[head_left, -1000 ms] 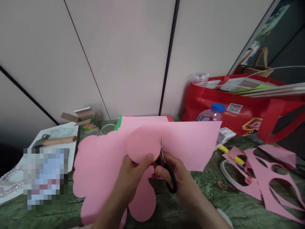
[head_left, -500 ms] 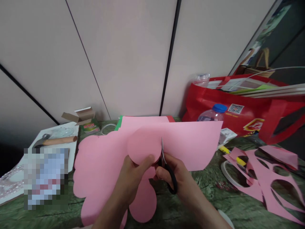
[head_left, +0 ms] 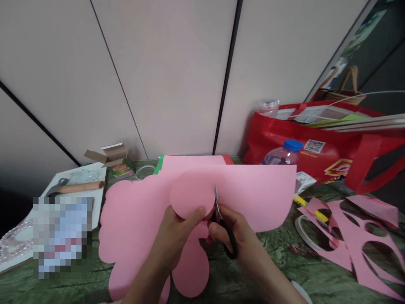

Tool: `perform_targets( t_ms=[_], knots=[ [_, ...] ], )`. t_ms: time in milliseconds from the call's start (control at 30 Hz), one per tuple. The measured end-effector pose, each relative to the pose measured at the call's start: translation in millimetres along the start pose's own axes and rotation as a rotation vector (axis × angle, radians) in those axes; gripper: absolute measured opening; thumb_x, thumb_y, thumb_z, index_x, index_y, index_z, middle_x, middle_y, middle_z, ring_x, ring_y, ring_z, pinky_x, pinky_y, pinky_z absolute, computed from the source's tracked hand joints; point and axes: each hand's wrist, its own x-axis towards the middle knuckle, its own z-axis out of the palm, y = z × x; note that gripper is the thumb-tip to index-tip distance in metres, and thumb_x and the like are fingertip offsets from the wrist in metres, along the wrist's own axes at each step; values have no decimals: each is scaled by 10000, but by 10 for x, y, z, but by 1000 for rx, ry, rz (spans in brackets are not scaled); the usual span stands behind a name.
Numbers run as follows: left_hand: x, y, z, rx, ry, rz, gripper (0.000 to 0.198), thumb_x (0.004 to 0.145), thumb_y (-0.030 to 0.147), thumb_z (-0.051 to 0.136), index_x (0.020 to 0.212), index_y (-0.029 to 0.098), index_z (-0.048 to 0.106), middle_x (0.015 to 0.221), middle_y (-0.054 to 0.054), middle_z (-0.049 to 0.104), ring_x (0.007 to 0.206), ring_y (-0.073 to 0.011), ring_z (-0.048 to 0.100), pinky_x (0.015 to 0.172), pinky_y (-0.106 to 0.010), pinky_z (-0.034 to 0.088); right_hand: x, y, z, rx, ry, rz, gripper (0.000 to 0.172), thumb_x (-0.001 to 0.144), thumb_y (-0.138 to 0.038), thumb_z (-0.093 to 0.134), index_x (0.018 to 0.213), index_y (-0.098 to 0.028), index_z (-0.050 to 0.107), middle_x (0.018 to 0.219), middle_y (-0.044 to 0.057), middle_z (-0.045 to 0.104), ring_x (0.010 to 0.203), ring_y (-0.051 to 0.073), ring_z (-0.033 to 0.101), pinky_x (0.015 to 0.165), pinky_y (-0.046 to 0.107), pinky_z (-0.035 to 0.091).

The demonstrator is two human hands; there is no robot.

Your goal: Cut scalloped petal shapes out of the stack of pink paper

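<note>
My left hand (head_left: 177, 234) pinches a large pink paper sheet (head_left: 253, 194) by a rounded lobe (head_left: 191, 196), thumb on top. My right hand (head_left: 236, 236) grips black-handled scissors (head_left: 223, 226), whose blades point up into the paper just right of the lobe. The sheet is held above the green table, with more scalloped pink lobes (head_left: 133, 223) hanging to the left and below.
Pink offcuts with oval holes (head_left: 354, 236) and a tape ring (head_left: 305, 230) lie at right. A red bag (head_left: 325, 143) and a blue-capped bottle (head_left: 281, 154) stand behind. At left sit a small open box (head_left: 115, 162), a wooden-handled tool (head_left: 76, 188) and a white tray (head_left: 19, 245).
The view has drifted slightly; hands, scissors and paper sit a little lower and to the right. The grip on the paper and the scissors is unchanged.
</note>
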Motion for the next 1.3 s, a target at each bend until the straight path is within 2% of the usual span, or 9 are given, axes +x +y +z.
perform_targets(
  t_ms=[233,500,733,1000,1300],
  knots=[
    [-15,-3,-13,-37,-68,9,107,742,232,592,723,140,644,627,-24,642,593,-157,580,582,-267,484,-3,-8,9,16,5,16,357,686,-500,656,728,-181,500,592,-33,472,508,109,457,467,237,387],
    [-1,4,-38,38,-16,18,101,734,230,597,677,151,623,631,-13,624,692,-166,583,632,-245,468,-1,3,3,16,12,33,361,682,-507,655,718,-182,504,561,-49,472,487,103,460,471,239,395],
    [4,-16,-67,40,-23,39,88,737,228,594,704,151,622,694,-18,631,724,-165,572,665,-250,461,2,52,-3,37,-2,26,327,705,-472,652,717,-179,510,552,-61,463,475,94,469,471,230,393],
    [-9,13,-53,39,-17,25,94,727,232,602,703,143,621,683,-28,637,685,-171,575,639,-267,469,-9,39,-8,38,-7,10,284,719,-427,643,701,-172,520,545,-66,460,468,90,482,470,224,399],
    [-19,18,-82,35,-72,31,113,759,232,574,684,150,592,656,-13,610,679,-168,576,660,-281,471,-6,6,17,30,12,31,287,703,-426,656,676,-176,517,519,-67,448,440,92,467,453,231,398]
  ],
)
